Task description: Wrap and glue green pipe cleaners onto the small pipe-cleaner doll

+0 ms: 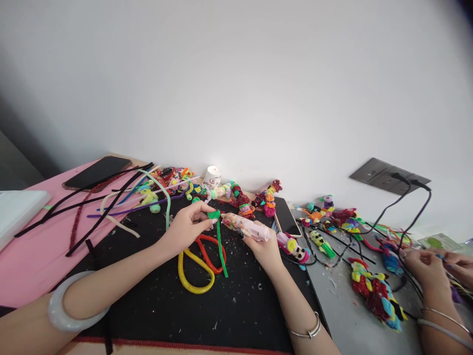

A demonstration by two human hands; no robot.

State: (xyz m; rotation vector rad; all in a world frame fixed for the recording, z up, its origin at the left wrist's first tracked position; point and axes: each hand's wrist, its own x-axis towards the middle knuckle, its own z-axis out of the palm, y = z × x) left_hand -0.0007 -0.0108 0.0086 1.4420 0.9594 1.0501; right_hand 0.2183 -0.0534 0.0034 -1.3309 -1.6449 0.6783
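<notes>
My left hand (192, 224) is closed in a pinch on a green pipe cleaner (213, 215), wound into a small coil with a loose tail hanging down. My right hand (261, 249) grips a pink glue gun (248, 226), its speckled front pointing left. The nozzle is at or very near the green coil; I cannot tell if they touch. Below my hands, scissors with one yellow loop (195, 292) and one red loop (214, 241) lie on the black mat (177, 323); their blades are hidden.
Pipe cleaners (111, 207) and a phone (96, 172) lie at left. A paper cup (212, 176), several fuzzy figures (268, 197) and another phone (287, 217) line the wall. Black cables run from a socket (389, 176). A co-worker's hands (428, 268) are at right.
</notes>
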